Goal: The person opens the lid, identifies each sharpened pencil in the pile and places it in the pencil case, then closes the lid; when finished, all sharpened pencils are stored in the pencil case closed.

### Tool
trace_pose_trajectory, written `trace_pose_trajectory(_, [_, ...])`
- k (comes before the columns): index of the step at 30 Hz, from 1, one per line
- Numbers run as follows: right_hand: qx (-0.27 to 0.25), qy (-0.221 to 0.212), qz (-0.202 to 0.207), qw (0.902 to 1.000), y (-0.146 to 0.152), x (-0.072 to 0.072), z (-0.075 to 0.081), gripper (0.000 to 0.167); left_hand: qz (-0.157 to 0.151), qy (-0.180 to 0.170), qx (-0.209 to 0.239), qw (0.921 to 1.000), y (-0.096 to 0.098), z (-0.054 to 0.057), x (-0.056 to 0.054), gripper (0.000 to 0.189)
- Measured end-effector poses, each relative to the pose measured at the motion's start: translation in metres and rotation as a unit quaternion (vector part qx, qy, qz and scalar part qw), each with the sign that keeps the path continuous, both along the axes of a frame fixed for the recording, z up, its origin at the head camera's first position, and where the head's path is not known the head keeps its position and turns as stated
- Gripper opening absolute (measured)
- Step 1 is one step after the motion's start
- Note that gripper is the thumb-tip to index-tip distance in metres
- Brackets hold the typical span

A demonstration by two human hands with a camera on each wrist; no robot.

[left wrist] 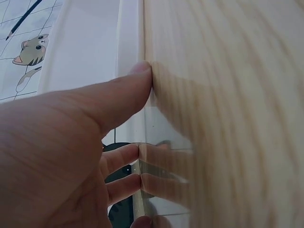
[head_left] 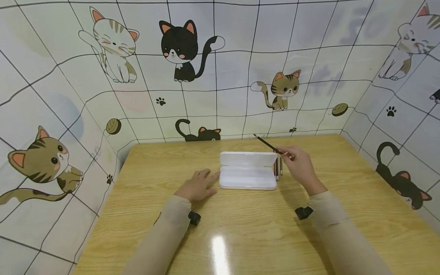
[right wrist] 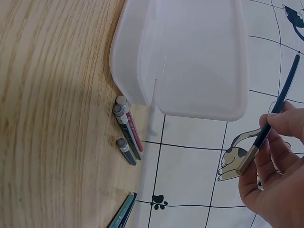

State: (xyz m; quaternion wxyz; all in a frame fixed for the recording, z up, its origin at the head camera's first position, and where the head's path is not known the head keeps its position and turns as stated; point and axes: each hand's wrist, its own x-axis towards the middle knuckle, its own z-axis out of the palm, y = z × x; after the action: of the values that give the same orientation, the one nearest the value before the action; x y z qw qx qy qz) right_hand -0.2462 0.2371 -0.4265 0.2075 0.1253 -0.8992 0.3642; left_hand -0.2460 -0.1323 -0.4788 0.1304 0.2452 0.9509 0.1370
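A white plastic pencil case [head_left: 247,187] lies with its lid [head_left: 247,158] raised toward the back wall. My left hand [head_left: 196,186] rests at the case's left end, fingers spread and fairly straight; in the left wrist view the thumb [left wrist: 128,92] touches the case's edge. Between thumb and fingers, my right hand [head_left: 299,164] pinches a dark pencil [head_left: 264,141], held up beyond the lid's right corner, point away to the upper left. Beside the case's right end lie a red pencil [right wrist: 132,126] and dark pencils [right wrist: 126,128], partly behind the right hand in the head view.
A wood-grain table [head_left: 247,229] carries everything. Cloth with printed cats [head_left: 178,49] and grid lines encloses its back and sides. Teal and dark pencils [right wrist: 122,211] lie farther along, cut off by the right wrist view. Black wrist cameras [head_left: 304,212] sit on both sleeves.
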Motion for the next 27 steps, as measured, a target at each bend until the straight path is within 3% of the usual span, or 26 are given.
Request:
trace_pose_trajectory(9, [0.01, -0.002, 0.014, 0.9999, -0.0038, 0.0011, 0.0009, 0.031, -0.001, -0.002, 0.002, 1.0, -0.0001, 0.0031, 0.0008, 0.069])
trace_pose_trajectory(27, [0.017, -0.062, 0.062, 0.996, -0.008, 0.0017, -0.0044, 0.028, -0.002, -0.004, 0.0, 1.0, -0.0004, 0.0067, 0.0029, 0.068])
